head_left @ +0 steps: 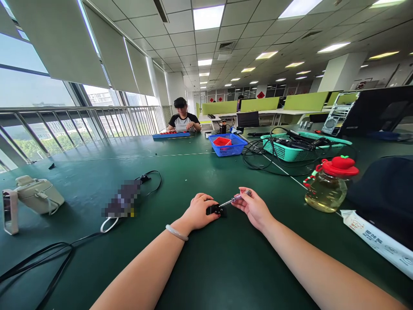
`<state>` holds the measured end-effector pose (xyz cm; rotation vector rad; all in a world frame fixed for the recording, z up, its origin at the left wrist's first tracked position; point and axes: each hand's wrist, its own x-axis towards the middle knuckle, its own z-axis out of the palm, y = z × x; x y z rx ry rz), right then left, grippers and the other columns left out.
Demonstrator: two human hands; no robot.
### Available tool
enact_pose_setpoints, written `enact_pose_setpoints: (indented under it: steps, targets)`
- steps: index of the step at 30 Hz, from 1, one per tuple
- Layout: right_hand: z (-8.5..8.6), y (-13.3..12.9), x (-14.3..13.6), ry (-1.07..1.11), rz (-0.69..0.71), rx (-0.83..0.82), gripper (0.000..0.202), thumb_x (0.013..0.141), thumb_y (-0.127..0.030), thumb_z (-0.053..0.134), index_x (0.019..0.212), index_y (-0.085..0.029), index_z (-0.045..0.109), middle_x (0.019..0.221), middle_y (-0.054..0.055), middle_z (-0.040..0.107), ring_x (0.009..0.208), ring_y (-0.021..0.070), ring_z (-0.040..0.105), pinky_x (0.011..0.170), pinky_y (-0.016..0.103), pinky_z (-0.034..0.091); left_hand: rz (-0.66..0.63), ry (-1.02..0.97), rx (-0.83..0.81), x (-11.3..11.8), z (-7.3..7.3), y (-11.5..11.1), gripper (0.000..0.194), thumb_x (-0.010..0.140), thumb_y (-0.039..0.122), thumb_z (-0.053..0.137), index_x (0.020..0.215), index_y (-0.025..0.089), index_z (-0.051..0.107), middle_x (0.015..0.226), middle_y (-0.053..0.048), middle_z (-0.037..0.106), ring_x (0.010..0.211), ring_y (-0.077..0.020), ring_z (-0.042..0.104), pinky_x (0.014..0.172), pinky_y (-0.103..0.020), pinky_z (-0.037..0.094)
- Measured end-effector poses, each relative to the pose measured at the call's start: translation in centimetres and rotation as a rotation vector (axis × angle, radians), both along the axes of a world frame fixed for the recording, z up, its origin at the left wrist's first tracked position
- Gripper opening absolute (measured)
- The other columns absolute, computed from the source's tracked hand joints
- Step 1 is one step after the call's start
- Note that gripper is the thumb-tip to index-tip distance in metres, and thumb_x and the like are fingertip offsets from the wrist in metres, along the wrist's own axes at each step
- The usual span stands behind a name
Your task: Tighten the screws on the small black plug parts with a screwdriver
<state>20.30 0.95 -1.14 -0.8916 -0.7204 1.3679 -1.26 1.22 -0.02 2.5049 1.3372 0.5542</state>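
Note:
Near the middle of the dark green table (206, 262), my left hand (201, 212) is closed around a small black part (213, 209), pressing it down on the surface. What kind of part it is does not show clearly. A screwdriver (230, 201) with a clear purplish handle lies in the fingers of my right hand (253, 207). Its metal shaft slants down to the left, and the tip meets the black part beside my left fingertips. A pale bangle circles my left wrist.
On the right stand a red-lidded glass jar (327, 193), a white packet (380, 241) and a dark cap-like item (383, 193). Farther back are a blue basket (227, 149) and a green basket (284, 155) with cables. At left lie a beige case (41, 196) and straps. A person sits across the table.

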Motion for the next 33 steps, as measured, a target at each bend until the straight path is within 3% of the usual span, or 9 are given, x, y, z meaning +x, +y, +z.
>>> enact_pose_setpoints:
  steps: [11, 19, 23, 28, 33]
  targets:
    - [0.2, -0.3, -0.2, -0.060, 0.001, 0.019, 0.049, 0.055, -0.041, 0.084, 0.091, -0.020, 0.058, 0.065, -0.003, 0.066, 0.053, 0.0112, 0.057, 0.061, 0.029, 0.049, 0.000, 0.005, 0.005, -0.1, -0.4, 0.3, 0.036, 0.079, 0.039, 0.066, 0.114, 0.030, 0.069, 0.124, -0.006, 0.062, 0.126, -0.0286, 0.044, 0.110, -0.048, 0.035]
    - [0.6, -0.5, -0.2, -0.115, -0.099, 0.076, 0.044, 0.062, -0.046, 0.077, 0.093, -0.020, 0.058, 0.057, -0.005, 0.057, 0.048, 0.0103, 0.048, 0.049, 0.024, 0.039, 0.002, 0.002, -0.002, -0.2, -0.5, 0.3, 0.039, 0.081, 0.046, 0.065, 0.116, 0.030, 0.067, 0.125, -0.005, 0.061, 0.127, -0.0290, 0.042, 0.110, -0.049, 0.034]
    - [0.7, -1.0, -0.3, -0.244, -0.196, 0.272, 0.039, 0.076, -0.048, 0.068, 0.101, -0.021, 0.055, 0.062, -0.005, 0.056, 0.051, 0.0118, 0.049, 0.053, 0.027, 0.044, 0.010, 0.007, 0.005, -0.2, -0.7, 0.5, 0.041, 0.082, 0.046, 0.065, 0.119, 0.029, 0.065, 0.126, -0.006, 0.061, 0.127, -0.0292, 0.042, 0.111, -0.050, 0.034]
    - [0.9, -2.7, -0.9, -0.695, -0.373, 0.549, 0.030, 0.092, -0.038, 0.052, 0.117, -0.022, 0.051, 0.079, 0.001, 0.062, 0.068, 0.0164, 0.061, 0.067, 0.033, 0.052, 0.013, 0.005, 0.011, -0.3, -0.8, 0.7, 0.042, 0.078, 0.046, 0.070, 0.117, 0.028, 0.067, 0.125, -0.006, 0.062, 0.126, -0.0296, 0.044, 0.110, -0.050, 0.035]
    - [1.3, -4.1, -1.8, -1.025, -0.360, 0.890, 0.026, 0.095, -0.025, 0.049, 0.120, -0.023, 0.049, 0.084, 0.002, 0.064, 0.075, 0.0167, 0.064, 0.077, 0.032, 0.053, 0.015, 0.019, 0.022, -0.3, -0.8, 0.8, 0.045, 0.075, 0.046, 0.074, 0.115, 0.026, 0.068, 0.126, -0.007, 0.062, 0.127, -0.0298, 0.045, 0.109, -0.050, 0.036]
